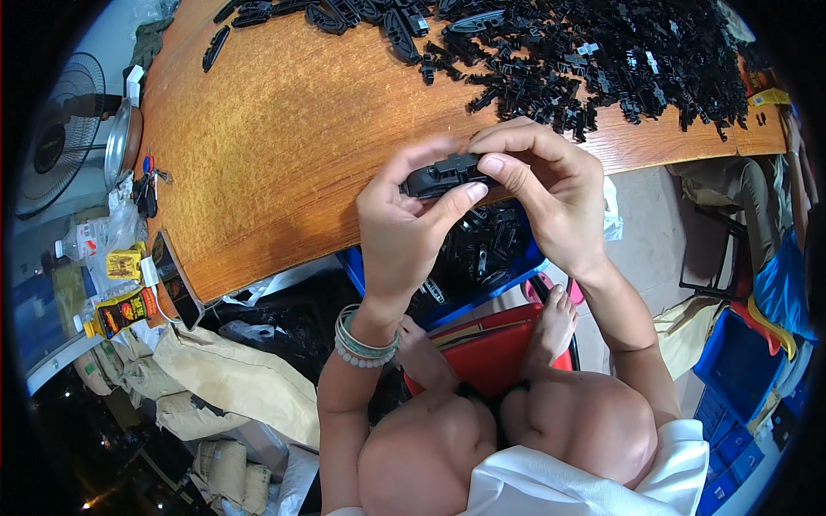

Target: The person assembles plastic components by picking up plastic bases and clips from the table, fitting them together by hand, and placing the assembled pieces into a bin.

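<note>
A black plastic part (439, 175), long and rounded at its left end, is held level above the near edge of the table. My left hand (400, 202) wraps its left end, with the thumb pressed along the near side. My right hand (551, 185) pinches its right end between thumb and fingers, so that end is partly hidden. Whether a smaller piece sits in the right fingers I cannot make out. Under my hands stands a blue bin (469, 303) with many similar black parts in it.
The wooden table (258, 155) carries a large heap of small black clips (619, 69) at the far right and longer black parts (327, 15) at the far edge. A fan (64, 129) stands left. A red container (482, 348) is between my legs; a blue crate (740, 353) stands right.
</note>
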`<state>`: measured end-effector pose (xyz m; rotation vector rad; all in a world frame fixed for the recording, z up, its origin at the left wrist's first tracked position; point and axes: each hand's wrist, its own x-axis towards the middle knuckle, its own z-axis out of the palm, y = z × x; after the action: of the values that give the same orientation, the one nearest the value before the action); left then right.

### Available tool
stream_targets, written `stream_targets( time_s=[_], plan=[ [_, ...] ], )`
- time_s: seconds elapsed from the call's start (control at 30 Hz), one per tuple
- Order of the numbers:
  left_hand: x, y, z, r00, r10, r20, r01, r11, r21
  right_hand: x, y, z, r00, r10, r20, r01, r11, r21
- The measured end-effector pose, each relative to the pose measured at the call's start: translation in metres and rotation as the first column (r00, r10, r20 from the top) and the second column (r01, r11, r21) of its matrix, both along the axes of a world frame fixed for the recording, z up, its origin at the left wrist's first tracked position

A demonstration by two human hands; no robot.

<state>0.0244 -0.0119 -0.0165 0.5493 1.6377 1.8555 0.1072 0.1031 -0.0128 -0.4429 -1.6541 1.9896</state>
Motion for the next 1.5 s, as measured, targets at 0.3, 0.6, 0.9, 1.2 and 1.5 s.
stream_targets(
  time_s=[0.3,0.6,0.9,1.2,1.5],
  plan=[
    [-0.005,-0.004,0.004,0.998,-0.034,0.058,0.035,0.999,-0.022,0.002,0.014,-0.009,0.994,-0.067,-0.086,0.108,0.583,0.805],
    [-0.006,-0.007,0.017,0.958,-0.206,-0.201,0.187,0.977,-0.107,0.016,0.005,-0.007,0.999,-0.040,-0.019,0.044,0.857,0.513],
    [0.009,0.000,0.011,0.952,-0.153,-0.265,0.134,0.987,-0.087,0.027,0.007,-0.011,0.996,-0.089,0.005,0.077,0.893,0.443],
    [0.009,0.006,0.016,0.914,-0.078,-0.398,0.061,0.997,-0.055,0.041,0.008,-0.003,0.974,-0.027,0.225,-0.035,0.963,0.266],
    [-0.116,0.062,-0.012,0.719,-0.079,-0.691,-0.291,0.868,-0.401,0.013,0.018,-0.006,0.996,-0.065,0.065,-0.004,0.679,0.734]
  ],
)
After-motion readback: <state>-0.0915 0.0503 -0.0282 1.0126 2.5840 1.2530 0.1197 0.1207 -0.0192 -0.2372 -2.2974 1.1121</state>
